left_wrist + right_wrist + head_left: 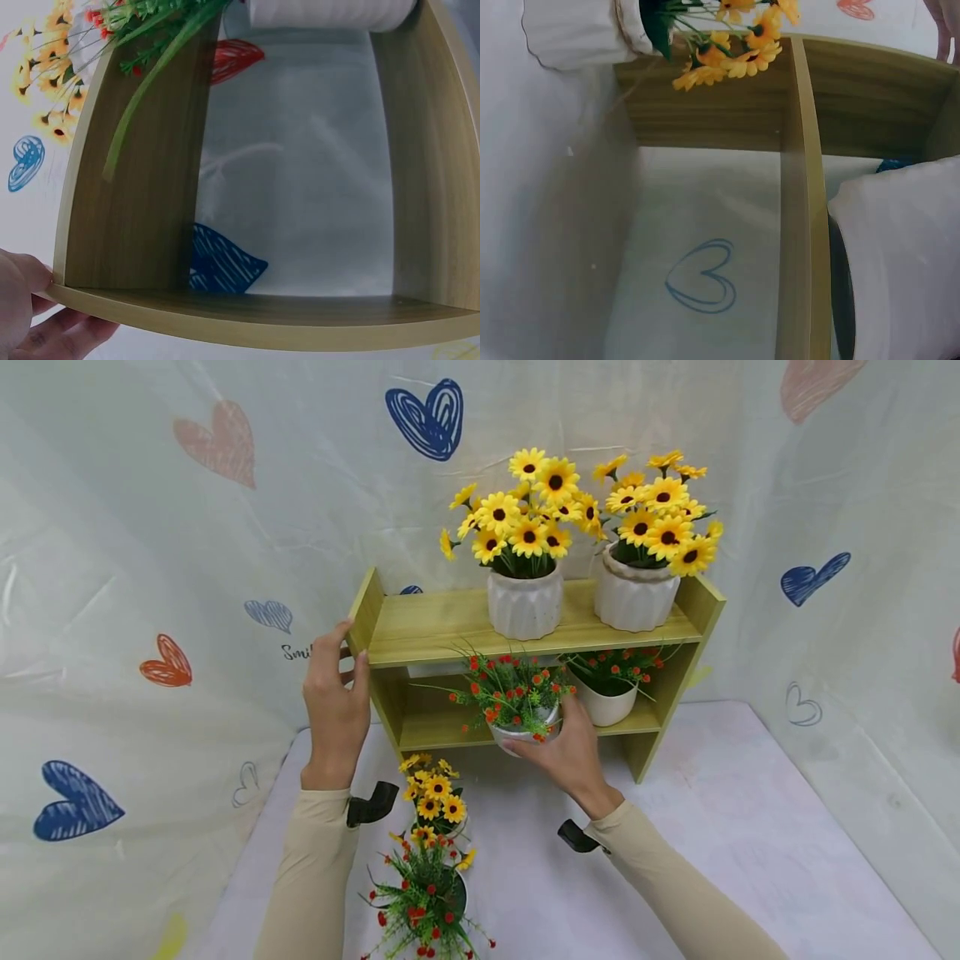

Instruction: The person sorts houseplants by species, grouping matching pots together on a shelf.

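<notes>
A two-tier wooden shelf (431, 614) stands at the back of the table. My left hand (333, 702) grips its left side panel, fingers around the outer face; the left wrist view shows these fingers (64, 334) at the panel's corner. With my right hand (570, 758) I hold a white pot (504, 737) of red flowers and green grass at the front of the lower tier, thumb in front and fingers on its right side. Behind it, to the right, another white pot (606, 706) with red flowers sits on that tier. In the right wrist view a large white pot (907, 255) fills the right side.
On the top tier stand two white pots of yellow flowers, one near the middle (525, 603) and one at the right end (636, 597). Between my forearms, on the table (750, 827), are potted yellow flowers (437, 789) and a potted red-flowered plant (420, 902).
</notes>
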The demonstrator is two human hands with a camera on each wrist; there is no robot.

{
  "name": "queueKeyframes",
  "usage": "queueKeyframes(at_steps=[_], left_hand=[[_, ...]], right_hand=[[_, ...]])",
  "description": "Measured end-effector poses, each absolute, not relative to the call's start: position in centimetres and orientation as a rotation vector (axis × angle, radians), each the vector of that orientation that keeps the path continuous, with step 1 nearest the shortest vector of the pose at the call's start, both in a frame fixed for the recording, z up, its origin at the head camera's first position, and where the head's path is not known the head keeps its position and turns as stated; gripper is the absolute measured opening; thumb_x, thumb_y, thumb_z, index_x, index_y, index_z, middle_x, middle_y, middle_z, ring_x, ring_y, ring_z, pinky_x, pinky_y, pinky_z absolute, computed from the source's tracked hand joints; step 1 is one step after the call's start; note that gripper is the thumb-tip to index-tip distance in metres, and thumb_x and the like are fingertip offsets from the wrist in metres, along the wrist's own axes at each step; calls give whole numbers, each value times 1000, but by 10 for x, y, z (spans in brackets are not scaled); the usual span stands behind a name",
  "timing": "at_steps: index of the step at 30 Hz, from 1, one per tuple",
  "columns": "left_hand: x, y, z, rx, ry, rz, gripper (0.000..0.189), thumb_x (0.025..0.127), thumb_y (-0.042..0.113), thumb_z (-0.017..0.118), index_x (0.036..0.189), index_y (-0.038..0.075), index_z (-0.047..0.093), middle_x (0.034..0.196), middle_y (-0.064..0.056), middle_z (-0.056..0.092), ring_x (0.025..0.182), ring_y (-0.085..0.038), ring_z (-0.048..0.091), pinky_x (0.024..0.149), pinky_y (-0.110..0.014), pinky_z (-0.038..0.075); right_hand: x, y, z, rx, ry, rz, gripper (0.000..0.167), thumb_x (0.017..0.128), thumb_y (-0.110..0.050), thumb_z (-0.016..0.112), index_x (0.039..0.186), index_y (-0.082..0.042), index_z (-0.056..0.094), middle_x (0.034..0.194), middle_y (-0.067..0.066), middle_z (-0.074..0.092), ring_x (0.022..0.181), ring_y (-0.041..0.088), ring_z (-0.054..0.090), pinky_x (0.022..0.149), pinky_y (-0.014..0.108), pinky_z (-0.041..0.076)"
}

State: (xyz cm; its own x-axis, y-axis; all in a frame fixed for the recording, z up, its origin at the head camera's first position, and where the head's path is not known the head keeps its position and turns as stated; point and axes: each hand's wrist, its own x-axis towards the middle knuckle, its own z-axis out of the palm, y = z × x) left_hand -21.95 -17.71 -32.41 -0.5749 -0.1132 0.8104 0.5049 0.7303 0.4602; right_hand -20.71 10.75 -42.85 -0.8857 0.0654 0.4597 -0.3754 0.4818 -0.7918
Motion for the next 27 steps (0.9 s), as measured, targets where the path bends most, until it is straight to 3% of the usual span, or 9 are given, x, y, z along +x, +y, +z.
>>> queueKeyframes(at_steps=[11,15,22,27], left_hand=[[-222,-177,-326,-297,-2025,-856,39,106,0,60,144,-1,56,129,-28,61,111,-44,68,80,-59,65],[-221,-177,-327,-296,-2029,-852,39,106,0,60,144,-2,55,131,-28,61,111,-45,68,81,-59,65],[-220,-178,-327,-302,-2032,-849,38,107,2,60,145,-3,55,131,-28,61,112,-44,68,81,-57,65],[-221,-178,-326,-310,-2026,-847,38,108,4,60,144,-3,55,131,-28,61,112,-44,68,81,-57,66]], right_hand=[[-232,100,-424,259,-2332,1206,107,70,-40,101,153,-1,45,131,22,63,120,43,61,100,59,53],[-236,97,-423,224,-2366,1093,110,72,-48,98,152,3,42,119,23,66,109,44,65,90,58,57],[-241,94,-421,208,-2416,992,110,77,-54,93,155,0,38,93,13,58,86,35,61,71,52,54],[-244,93,-420,189,-2416,987,112,79,-54,92,157,2,34,113,21,62,102,42,66,84,56,59]])
